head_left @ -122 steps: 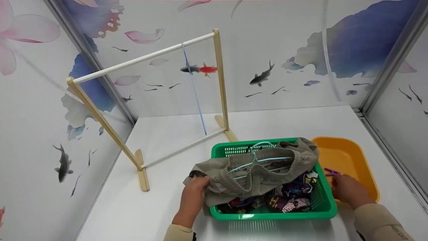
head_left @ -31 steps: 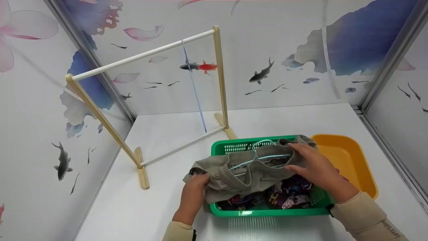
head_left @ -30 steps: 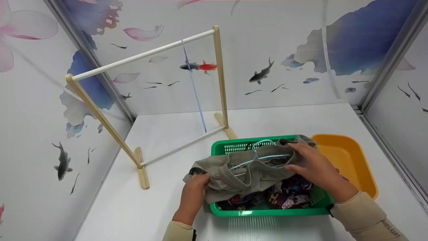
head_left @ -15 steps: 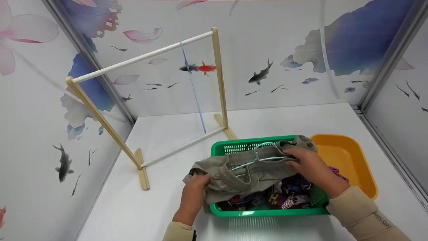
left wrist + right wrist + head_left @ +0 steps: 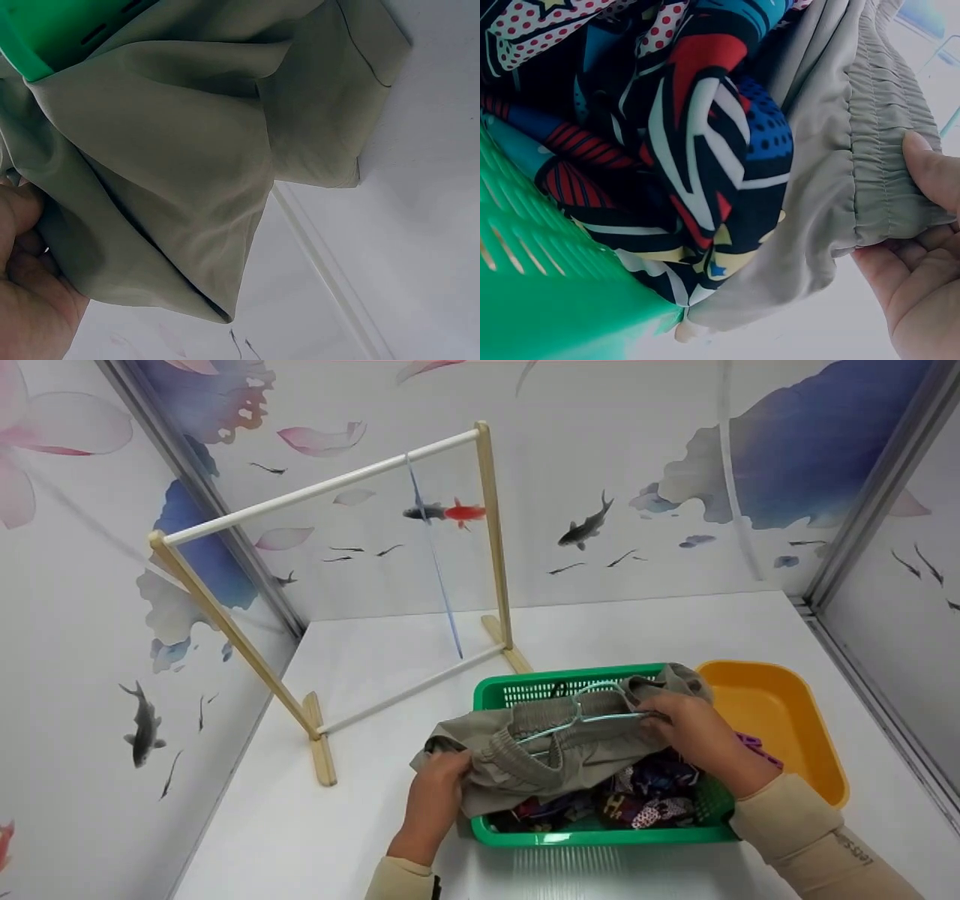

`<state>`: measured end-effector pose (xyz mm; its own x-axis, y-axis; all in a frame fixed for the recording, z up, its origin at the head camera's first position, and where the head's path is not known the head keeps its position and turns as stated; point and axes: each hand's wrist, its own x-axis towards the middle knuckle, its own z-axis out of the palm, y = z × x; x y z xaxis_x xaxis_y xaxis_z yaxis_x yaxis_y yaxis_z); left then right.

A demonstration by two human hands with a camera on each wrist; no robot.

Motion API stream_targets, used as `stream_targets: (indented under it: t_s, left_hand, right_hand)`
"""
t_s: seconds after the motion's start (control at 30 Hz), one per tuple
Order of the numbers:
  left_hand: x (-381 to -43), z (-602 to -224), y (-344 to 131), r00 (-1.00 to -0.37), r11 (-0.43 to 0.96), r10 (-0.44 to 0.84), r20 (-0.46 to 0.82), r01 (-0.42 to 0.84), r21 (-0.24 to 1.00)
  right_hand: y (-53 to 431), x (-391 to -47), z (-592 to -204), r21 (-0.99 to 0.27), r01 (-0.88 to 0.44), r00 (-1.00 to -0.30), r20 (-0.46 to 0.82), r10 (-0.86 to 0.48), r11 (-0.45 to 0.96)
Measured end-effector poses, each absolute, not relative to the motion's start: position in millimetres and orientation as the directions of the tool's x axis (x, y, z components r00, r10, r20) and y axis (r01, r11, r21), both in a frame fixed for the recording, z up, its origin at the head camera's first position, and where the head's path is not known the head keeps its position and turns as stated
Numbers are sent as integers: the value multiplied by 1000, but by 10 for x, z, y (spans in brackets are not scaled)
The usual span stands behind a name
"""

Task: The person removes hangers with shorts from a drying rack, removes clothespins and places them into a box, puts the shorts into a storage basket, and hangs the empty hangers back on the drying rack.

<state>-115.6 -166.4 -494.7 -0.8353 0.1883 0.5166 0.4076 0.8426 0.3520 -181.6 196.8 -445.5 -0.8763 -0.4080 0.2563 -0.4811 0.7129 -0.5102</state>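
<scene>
Grey-khaki elastic-waist trousers (image 5: 592, 769) lie across the green basket (image 5: 600, 838), with a pale blue hanger (image 5: 555, 727) through the waist opening and its hook leaning back. My left hand (image 5: 433, 802) grips the trousers at the left end. At the right, my right hand (image 5: 694, 731) pinches the waistband near the hanger's end. The right wrist view shows the thumb of the right hand (image 5: 922, 262) on top of the gathered waistband (image 5: 889, 150), fingers underneath. In the left wrist view a trouser leg (image 5: 165, 165) hangs down beside the left hand (image 5: 30, 277).
Patterned dark clothes (image 5: 652, 795) fill the basket below the trousers. An orange tray (image 5: 780, 705) stands to the right, with purple clothespins (image 5: 759, 750) partly hidden by the right wrist. Behind left is a wooden drying rack (image 5: 330, 493) with a thin blue strip (image 5: 439, 570) hanging from it.
My right hand has come from the orange tray to the waistband, then closed its fingers on it. The hanger's right end has risen slightly toward the waistband edge. My left hand stays put.
</scene>
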Motion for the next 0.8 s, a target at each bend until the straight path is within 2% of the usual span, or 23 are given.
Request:
stream_targets:
  t_s: [0.8]
  left_hand:
    - [-1110,-4730,-1582,-860,839,180,477,388,382]
  right_hand:
    - [1964,-1818,-4461,-468,-502,-863,320,-390,728]
